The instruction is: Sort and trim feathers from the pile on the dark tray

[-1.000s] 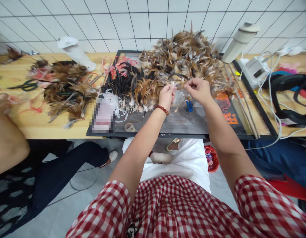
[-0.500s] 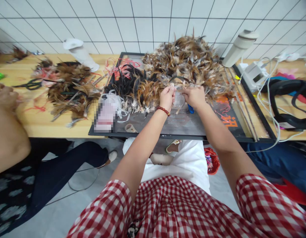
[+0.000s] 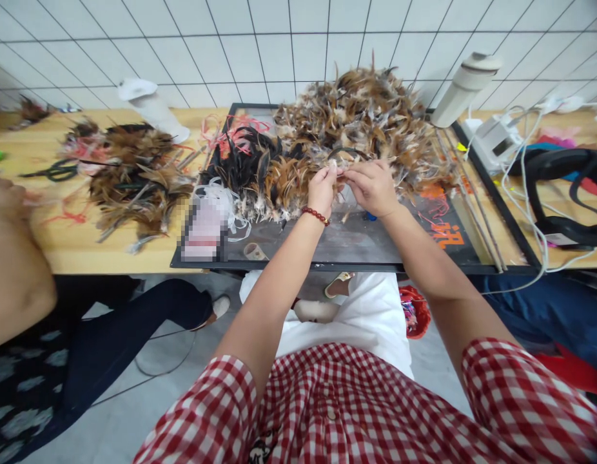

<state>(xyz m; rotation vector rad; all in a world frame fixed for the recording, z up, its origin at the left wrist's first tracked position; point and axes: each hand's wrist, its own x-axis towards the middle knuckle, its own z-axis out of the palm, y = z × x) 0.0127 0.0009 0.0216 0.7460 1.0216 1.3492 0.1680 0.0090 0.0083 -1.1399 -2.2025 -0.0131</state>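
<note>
My left hand (image 3: pixel 322 188), with a red bead bracelet at the wrist, is closed in a pinch on small brown feathers at the near edge of a big heap of brown and black feathers (image 3: pixel 356 122). Close beside it, my right hand (image 3: pixel 372 187) pinches the same little bunch, fingertips almost touching the left ones. Both hands hover over a dark framed board (image 3: pixel 356 238) on the wooden table (image 3: pixel 86 245).
Another feather heap (image 3: pixel 129 174) and scissors (image 3: pixel 57 171) lie at the left, where another person's arm (image 3: pixel 13 258) reaches in. A white bottle (image 3: pixel 465 80), a white device with cables (image 3: pixel 496 138), thin sticks (image 3: pixel 467 193) and a black headband (image 3: pixel 564 187) lie at the right.
My right hand has moved left until it meets my left hand on the feather bunch. My left hand has stayed nearly in place.
</note>
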